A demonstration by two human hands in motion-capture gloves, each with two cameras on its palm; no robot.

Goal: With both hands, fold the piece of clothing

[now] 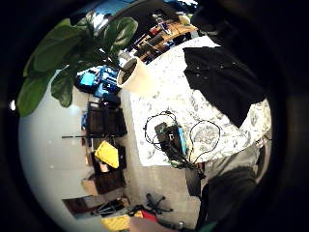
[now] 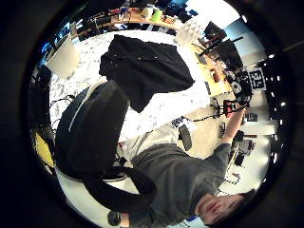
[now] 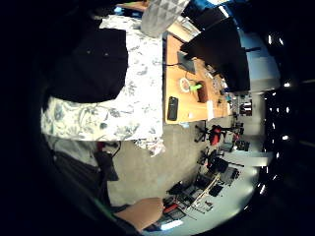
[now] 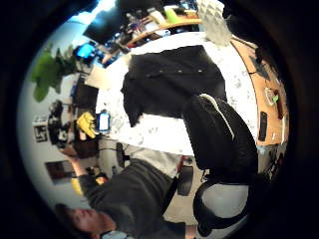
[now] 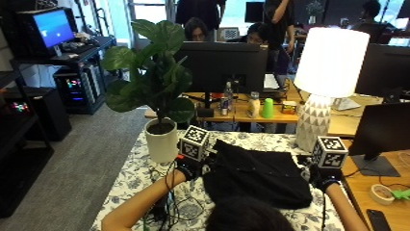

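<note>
A black garment (image 5: 256, 175) lies spread flat on the table's flower-patterned cloth (image 5: 144, 166), with a row of buttons along its far part. My left hand (image 5: 191, 169) hovers at the garment's left edge and my right hand (image 5: 317, 177) at its right edge. Both are off the cloth and hold nothing. The palm views look at the garment (image 2: 142, 66) (image 4: 174, 79) from a distance, and it lies unheld on the table in them (image 1: 222, 77) (image 3: 93, 64). My fingers look relaxed.
A white plant pot (image 5: 161, 139) with a leafy plant stands at the table's far left corner. A white lamp (image 5: 326, 72) stands at the far right. Black cables (image 5: 170, 202) and a small device lie on the cloth near my left forearm. A wooden desk (image 5: 362, 192) adjoins on the right.
</note>
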